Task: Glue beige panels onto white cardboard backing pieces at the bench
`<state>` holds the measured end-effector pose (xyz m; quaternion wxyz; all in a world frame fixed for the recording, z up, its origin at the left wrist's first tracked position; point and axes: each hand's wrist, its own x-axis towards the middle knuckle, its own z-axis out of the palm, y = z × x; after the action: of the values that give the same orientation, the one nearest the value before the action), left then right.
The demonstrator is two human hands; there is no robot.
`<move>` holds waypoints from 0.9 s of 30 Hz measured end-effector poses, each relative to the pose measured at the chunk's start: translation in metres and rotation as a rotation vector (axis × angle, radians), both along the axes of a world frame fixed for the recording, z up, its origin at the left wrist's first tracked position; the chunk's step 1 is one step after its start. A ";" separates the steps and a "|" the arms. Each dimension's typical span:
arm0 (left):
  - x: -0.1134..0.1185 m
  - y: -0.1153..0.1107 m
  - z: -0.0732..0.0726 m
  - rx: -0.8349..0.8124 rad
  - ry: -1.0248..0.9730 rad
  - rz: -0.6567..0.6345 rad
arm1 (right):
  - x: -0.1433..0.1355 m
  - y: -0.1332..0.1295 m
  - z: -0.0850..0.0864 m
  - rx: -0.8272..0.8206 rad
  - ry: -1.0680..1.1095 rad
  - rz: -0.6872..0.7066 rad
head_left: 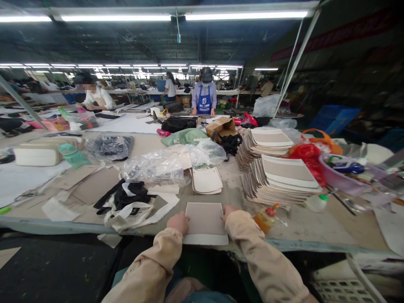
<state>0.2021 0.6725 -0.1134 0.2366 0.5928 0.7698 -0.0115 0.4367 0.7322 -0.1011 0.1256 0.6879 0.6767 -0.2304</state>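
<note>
A flat beige panel with white edging (205, 221) lies at the front edge of the table, its near end at the edge. My left hand (178, 223) grips its left side, and my right hand (229, 211) holds the right side near the far corner. Both hands have their fingers closed at the panel's borders, partly hidden by hand and sleeve. Just beyond sits a small stack of white panels (207, 181). To the right rise two tall stacks of similar panels, a nearer one (287, 174) and a farther one (271, 138).
A glue bottle with a red cap (266, 219) stands right of my right hand, with a green-capped bottle (317, 203) farther off. Black and white scraps (135, 198) and clear plastic bags (158, 166) lie left and ahead. A co-worker in a blue apron (204, 99) stands across the table.
</note>
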 end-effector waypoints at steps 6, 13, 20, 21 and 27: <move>-0.002 0.002 0.000 0.089 -0.105 0.100 | 0.003 0.000 -0.006 0.007 0.057 -0.013; -0.004 0.000 -0.003 0.164 -0.430 0.226 | 0.008 -0.009 -0.013 0.091 0.221 -0.133; 0.002 -0.043 -0.003 0.316 -0.833 0.381 | 0.017 -0.040 -0.014 0.258 0.667 -0.320; 0.004 -0.049 -0.002 0.322 -0.883 0.397 | 0.016 -0.044 -0.014 0.277 0.745 -0.341; 0.013 -0.071 0.010 0.317 -1.077 0.427 | -0.001 -0.057 -0.008 0.280 1.042 -0.380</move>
<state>0.2147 0.6019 -0.1036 0.4993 0.3757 0.6357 0.4533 0.4358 0.6755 -0.1086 -0.3608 0.6030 0.5378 -0.4659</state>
